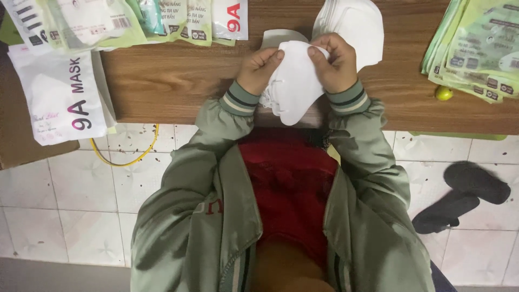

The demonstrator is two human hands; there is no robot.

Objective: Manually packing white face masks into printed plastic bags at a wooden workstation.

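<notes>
Soft matt white cloth masks (294, 86) over smooth grained wooden table (173, 75).

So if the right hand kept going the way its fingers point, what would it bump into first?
Probably the left hand. The right hand points its fingers inward across the white mask that both hands pinch, though depth is hard to judge.

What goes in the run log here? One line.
left hand: holds folded white fabric masks | right hand: same masks | beyond: white mask stack on brown wooden table
</notes>
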